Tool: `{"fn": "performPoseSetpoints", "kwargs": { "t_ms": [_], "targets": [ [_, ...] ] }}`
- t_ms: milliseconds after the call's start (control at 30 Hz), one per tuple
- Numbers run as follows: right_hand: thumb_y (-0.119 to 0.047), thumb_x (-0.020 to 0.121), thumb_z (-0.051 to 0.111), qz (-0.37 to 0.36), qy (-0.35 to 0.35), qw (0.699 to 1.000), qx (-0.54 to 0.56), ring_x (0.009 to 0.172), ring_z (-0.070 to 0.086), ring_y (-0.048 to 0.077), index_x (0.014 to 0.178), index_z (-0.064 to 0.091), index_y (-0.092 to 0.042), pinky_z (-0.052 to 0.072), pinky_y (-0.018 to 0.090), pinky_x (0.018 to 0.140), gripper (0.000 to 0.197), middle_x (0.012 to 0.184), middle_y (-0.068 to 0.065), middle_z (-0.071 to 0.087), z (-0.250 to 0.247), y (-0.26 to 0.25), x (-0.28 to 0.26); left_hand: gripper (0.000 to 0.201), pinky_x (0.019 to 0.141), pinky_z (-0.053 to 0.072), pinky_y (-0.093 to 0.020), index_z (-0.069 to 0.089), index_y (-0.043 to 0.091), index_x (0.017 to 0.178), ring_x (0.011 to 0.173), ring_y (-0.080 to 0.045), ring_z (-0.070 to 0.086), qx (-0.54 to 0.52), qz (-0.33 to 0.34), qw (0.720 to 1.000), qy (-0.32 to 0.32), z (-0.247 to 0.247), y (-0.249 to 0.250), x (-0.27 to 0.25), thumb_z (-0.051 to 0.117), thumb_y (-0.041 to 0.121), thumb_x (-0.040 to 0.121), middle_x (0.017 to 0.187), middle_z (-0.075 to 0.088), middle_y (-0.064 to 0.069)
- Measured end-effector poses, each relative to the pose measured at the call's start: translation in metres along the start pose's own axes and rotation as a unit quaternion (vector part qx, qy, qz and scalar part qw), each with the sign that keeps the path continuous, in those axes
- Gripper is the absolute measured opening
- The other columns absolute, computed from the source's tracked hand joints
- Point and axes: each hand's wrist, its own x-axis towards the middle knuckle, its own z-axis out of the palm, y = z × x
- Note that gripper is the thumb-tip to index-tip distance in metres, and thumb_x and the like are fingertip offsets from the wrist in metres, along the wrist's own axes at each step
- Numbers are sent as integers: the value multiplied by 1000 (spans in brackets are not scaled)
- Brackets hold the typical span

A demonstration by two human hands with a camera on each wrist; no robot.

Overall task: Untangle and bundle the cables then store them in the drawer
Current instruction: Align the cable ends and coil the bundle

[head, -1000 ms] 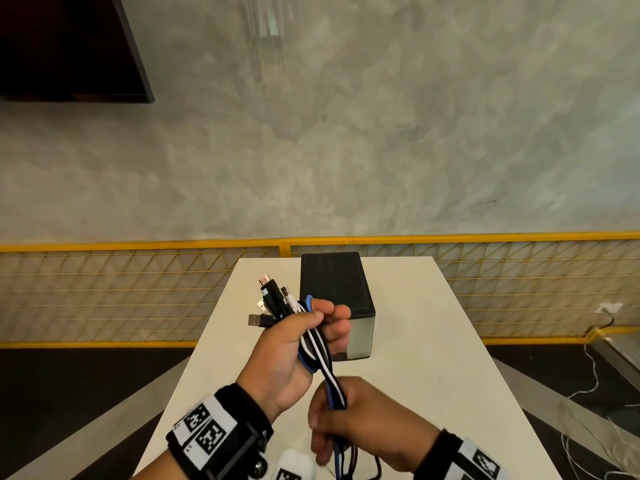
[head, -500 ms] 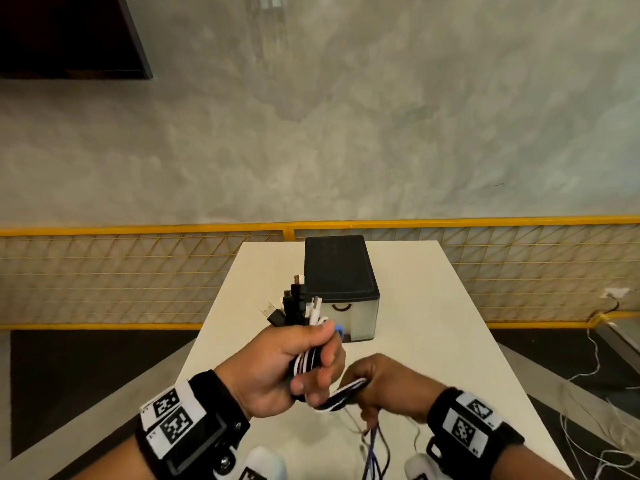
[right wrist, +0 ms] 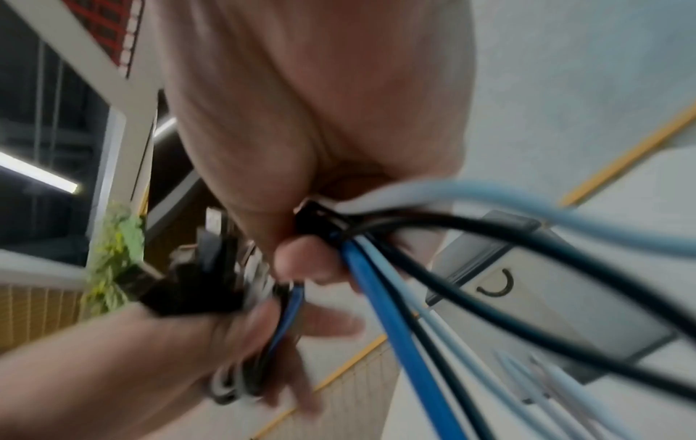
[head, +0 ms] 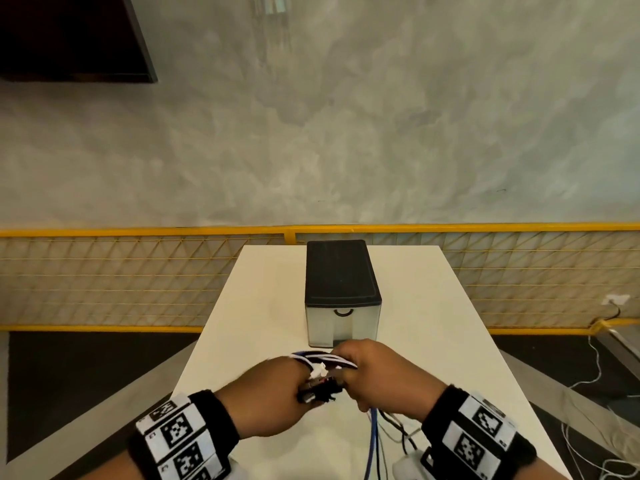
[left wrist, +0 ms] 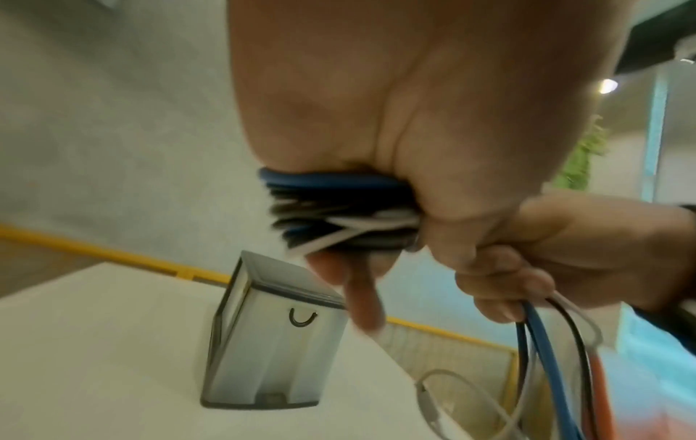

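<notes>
1. The left hand [head: 273, 396] grips a coil of cables [left wrist: 339, 211], blue, black and white strands wound around its fingers, with the dark plug ends [head: 320, 393] sticking out toward the right hand.
2. The right hand [head: 381, 374] pinches the same cables just beside the left, its fingers curled round the strands; both hands hover above the near part of the white bench [head: 433, 323].
3. From the right hand the loose lengths [head: 374, 441], a blue one, black ones and white ones, hang down toward the near edge of the bench.
4. In the left wrist view a white cable with a plug [left wrist: 437, 402] lies on the bench below the hands.
5. The drawer unit [head: 341, 292], with a black top and a translucent front bearing a dark curved handle [head: 342, 312], stands on the bench just beyond the hands; its drawer is closed.
6. Behind the bench runs a yellow mesh railing [head: 138, 278] before a grey wall [head: 346, 133].
</notes>
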Motion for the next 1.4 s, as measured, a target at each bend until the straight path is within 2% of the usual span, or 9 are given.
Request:
{"fn": "performPoseSetpoints", "kwargs": {
  "t_ms": [133, 233, 400, 567, 667, 800, 967, 1133, 1400],
  "targets": [
    [-25, 97, 47, -62, 66, 990, 106, 56, 57, 8, 102, 63, -41, 50, 26, 61, 23, 64, -8, 56, 5, -6, -7, 18, 71, 43, -9, 60, 43, 87, 79, 9, 60, -220, 20, 969, 114, -7, 10, 3, 52, 33, 99, 81, 66, 31],
    [-19, 99, 43, -116, 96, 981, 124, 62, 55, 5, 122, 52, -55, 51, 21, 64, 43, 69, -13, 57, 11, -13, -14, 20, 65, 43, -16, 66, 31, 95, 73, 0, 60, -395, -58, 901, 170, -8, 19, 6, 52, 45, 93, 76, 69, 13],
    [-20, 98, 40, -157, 180, 971, -6, 100, 58, 4, 147, 23, -42, 51, 25, 90, 57, 127, -10, 56, 30, -25, -11, 52, 79, 46, -32, 74, 10, 107, 95, -23, 68, -636, -108, 740, 189, -5, 37, 21, 54, 51, 83, 103, 77, -10],
    [-24, 91, 44, -161, 186, 965, -91, 121, 54, 13, 153, 7, -36, 51, 31, 95, 73, 151, -6, 37, 44, -27, -13, 45, 96, 49, -40, 70, -6, 104, 103, -25, 72, -713, -108, 671, 171, -6, 41, 24, 64, 31, 80, 112, 73, -22],
    [-21, 86, 55, -156, 193, 969, -10, 122, 53, 1, 148, 14, -48, 48, 19, 98, 78, 144, -14, 46, 43, -25, -15, 39, 90, 54, -38, 70, -6, 107, 102, -24, 72, -731, -99, 655, 164, -9, 39, 24, 65, 21, 79, 116, 72, -20],
    [-9, 78, 71, -109, 231, 955, 151, 86, 71, 6, 108, 29, -60, 54, 16, 71, 72, 117, -5, 61, 42, -20, -17, 29, 68, 58, -37, 75, 1, 103, 91, -26, 73, -755, -86, 634, 144, -8, 43, 26, 62, 13, 80, 115, 73, -16],
    [-22, 65, 78, -24, 237, 956, 174, 60, 61, 5, 97, 34, -43, 48, 18, 57, 58, 95, -5, 56, 40, -12, -20, 38, 87, 52, -34, 80, 12, 72, 93, -18, 74, -778, -69, 599, 179, -13, 43, 31, 51, 2, 93, 112, 74, -16],
    [-19, 70, 74, -3, 59, 974, 218, 65, 60, 9, 76, 61, -27, 47, 32, 69, 16, 67, -9, 62, 41, -4, -18, 18, 64, 58, -25, 70, 4, 83, 69, -12, 72, -803, -48, 568, 173, -24, 43, 32, 55, 9, 90, 101, 76, -16],
    [-14, 83, 58, 19, -106, 976, 190, 71, 69, 20, 86, 69, -16, 55, 33, 82, 12, 64, -6, 67, 44, 23, -19, 29, 49, 49, -19, 65, 6, 79, 45, -4, 53, -801, -9, 580, 145, -34, 44, 20, 50, 28, 89, 85, 74, -14]
  ]
}}
